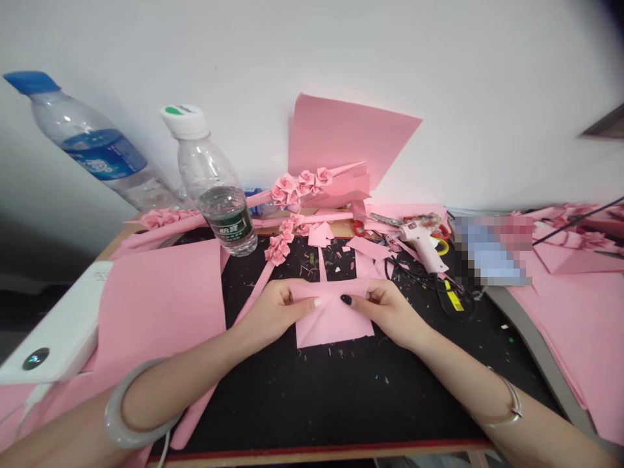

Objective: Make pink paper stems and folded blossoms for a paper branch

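Between my hands is a small piece of pink paper (336, 325) with a diagonal crease, its far edge folded or curled over. My left hand (280, 309) grips its left side, thumb on top and fingers tucked beneath. On the right side, my right hand (387, 309) pinches the same paper, its dark-nailed thumb pressing near the middle. The paper is just above or on the black mat (341, 403); I cannot tell whether it touches. Just beyond lie pink paper scraps (370, 248) and folded paper roses (279, 249).
Two plastic bottles stand at the left, one blue-capped (104, 153) and one white-capped (214, 188). A white glue gun (423, 244) with its cable lies right of centre, near scissors (387, 220). Pink sheets (163, 299) and a white power bank (53, 338) occupy the left; more sheets (597, 325) lie right.
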`<state>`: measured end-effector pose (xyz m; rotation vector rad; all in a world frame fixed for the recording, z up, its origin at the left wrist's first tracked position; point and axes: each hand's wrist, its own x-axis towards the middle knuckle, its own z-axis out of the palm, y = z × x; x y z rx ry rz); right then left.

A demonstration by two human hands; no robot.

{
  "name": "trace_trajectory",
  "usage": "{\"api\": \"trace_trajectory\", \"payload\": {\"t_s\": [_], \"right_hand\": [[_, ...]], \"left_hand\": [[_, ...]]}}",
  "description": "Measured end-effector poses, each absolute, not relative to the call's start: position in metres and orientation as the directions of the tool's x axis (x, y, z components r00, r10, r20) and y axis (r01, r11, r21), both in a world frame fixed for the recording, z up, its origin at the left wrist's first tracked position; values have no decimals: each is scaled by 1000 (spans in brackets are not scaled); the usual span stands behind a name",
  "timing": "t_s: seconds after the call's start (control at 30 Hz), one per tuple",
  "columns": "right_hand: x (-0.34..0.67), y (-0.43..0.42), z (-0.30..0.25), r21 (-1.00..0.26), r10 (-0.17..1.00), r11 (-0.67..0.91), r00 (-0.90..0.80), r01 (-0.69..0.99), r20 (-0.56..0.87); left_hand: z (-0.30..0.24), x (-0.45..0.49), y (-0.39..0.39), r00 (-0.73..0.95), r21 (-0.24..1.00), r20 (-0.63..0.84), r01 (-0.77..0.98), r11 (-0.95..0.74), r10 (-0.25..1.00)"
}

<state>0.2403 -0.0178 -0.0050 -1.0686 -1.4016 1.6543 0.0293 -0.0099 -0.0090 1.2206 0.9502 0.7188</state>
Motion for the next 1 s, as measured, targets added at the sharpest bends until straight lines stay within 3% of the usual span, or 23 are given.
{"api": "trace_trajectory", "payload": {"t_s": [0.23, 0.4, 0.67, 1.0], "right_hand": [[243, -13, -3, -949, 928, -218, -350, -228, -129], [245, -13, -1, -882, 891, -293, -441, -369, -112], [238, -18, -4, -966, 900, -225, -407, -130, -154], [236, -16, -2, -980, 919, -197, -355, -31, -173]], "left_hand": [[-10, 27, -9, 484, 871, -295, -219, 440, 824], [-8, 26, -6, 611, 772, -229, -360, 524, 758], [-3, 32, -12, 459, 932, -281, -80, 354, 843], [-7, 32, -11, 429, 955, -269, -1, 298, 863]]}}
